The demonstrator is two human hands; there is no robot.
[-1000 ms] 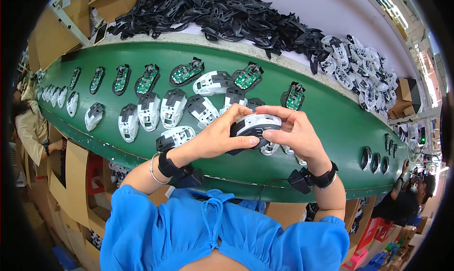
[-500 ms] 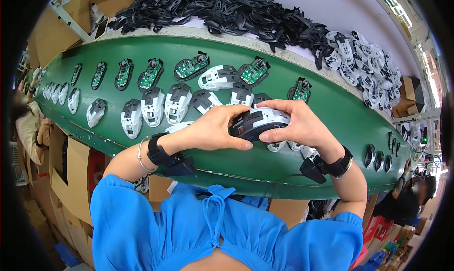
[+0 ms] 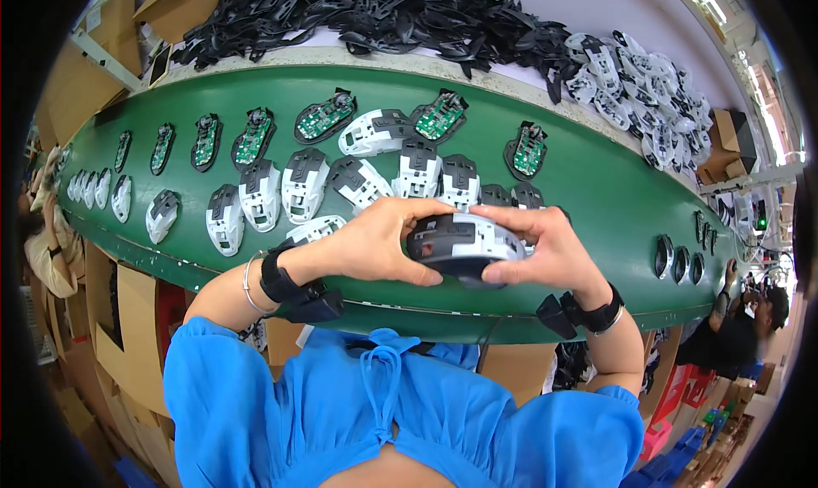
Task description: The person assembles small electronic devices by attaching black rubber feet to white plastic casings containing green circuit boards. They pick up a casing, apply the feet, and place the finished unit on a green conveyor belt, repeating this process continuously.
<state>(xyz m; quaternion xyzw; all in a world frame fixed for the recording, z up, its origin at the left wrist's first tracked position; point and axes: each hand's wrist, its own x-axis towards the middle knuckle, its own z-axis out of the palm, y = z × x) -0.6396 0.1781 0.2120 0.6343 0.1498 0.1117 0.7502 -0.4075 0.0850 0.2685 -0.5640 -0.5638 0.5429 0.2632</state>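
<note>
Between my two hands, above the near part of the green belt, is a computer mouse (image 3: 467,239) with a black and white upper shell and a dark base. My left hand (image 3: 375,239) grips its left end, thumb at the near side and fingers at the far side. My right hand (image 3: 550,248) closes on its right end in the same way. Just beyond my hands lie several black and white mouse shells (image 3: 417,171). Farther back are black mouse bases with green circuit boards (image 3: 440,115), one of them alone at the right (image 3: 528,151).
A heap of black plastic parts (image 3: 366,19) lies along the ledge behind the belt (image 3: 596,215). White shells (image 3: 639,96) are piled at the far right beside a cardboard box (image 3: 728,143). Other people work at the left (image 3: 55,245) and right (image 3: 737,334) ends.
The mouse has tilted in my hands, showing more of its upper shell and its dark near side. Both hands still grip it. The view has shifted slightly.
</note>
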